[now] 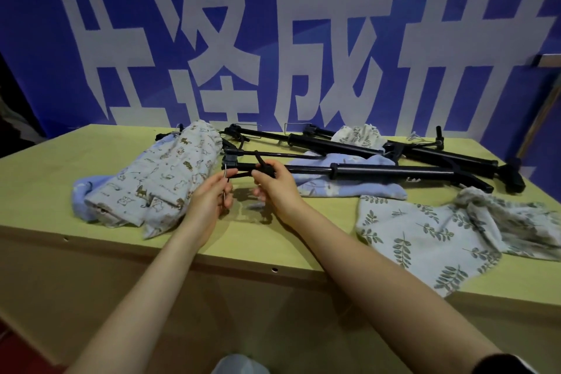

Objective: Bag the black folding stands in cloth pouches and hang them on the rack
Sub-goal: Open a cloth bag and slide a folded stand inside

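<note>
2 hands on 1 black stand (358, 169) | left hand (209, 200) pinches wire hook (225, 188) | right hand (273, 188) grips stand

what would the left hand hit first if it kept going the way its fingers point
Probably the near black folding stand: the left hand points up toward its head end, already pinching its wire hook. Depth is unclear.

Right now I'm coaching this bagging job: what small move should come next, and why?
Probably finish folding the near stand: the left hand pinches its wire hook and the right hand grips its head end, yet it lies unbagged on the table. Then pick up the leaf-print pouch nearby.
</note>
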`<state>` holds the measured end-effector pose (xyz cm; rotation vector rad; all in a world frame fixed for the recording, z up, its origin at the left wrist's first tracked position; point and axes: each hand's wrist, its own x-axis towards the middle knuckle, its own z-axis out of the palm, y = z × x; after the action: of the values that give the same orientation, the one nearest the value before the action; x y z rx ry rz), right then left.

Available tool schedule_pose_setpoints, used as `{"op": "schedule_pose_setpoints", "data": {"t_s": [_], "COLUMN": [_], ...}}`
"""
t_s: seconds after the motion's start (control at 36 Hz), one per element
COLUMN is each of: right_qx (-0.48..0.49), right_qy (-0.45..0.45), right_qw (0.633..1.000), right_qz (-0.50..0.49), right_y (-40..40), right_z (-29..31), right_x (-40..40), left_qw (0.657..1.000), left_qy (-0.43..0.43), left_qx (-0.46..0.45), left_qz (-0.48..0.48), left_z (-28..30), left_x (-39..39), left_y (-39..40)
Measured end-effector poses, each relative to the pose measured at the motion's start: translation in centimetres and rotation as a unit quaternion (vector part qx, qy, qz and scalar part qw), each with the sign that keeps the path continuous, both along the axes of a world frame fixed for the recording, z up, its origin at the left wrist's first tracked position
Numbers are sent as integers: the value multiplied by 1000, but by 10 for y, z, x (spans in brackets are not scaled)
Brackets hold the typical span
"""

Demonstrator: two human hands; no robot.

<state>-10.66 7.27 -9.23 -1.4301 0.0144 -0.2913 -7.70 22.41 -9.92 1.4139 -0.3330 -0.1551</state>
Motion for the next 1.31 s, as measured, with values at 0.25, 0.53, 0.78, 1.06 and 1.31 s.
{"op": "schedule_pose_setpoints", "data": {"t_s": [0.25, 0.53, 0.78, 1.06, 1.31], "right_qx": [-443, -375, -258, -168, -185], "right_qy": [-15, -67, -93, -92, -67], "right_qw": [893, 910, 956, 980, 978], "right_qz": [-74, -163, -102, -63, -73], "right_y": [-15, -20, 1, 5, 7], "right_z": [-11, -10, 16, 21, 3], "right_x": [-7, -17, -21, -19, -15], "left_qw": [999, 994, 995, 999, 994], "left_qy": [29, -57, -22, -8, -69], "left_qx": [-30, 18, -32, 0, 41], "left_qz": [21, 87, 91, 53, 69], "left_z": [-1, 24, 79, 52, 38], "left_x": [1, -5, 7, -3, -7], "left_y": [2, 5, -13, -3, -5]}}
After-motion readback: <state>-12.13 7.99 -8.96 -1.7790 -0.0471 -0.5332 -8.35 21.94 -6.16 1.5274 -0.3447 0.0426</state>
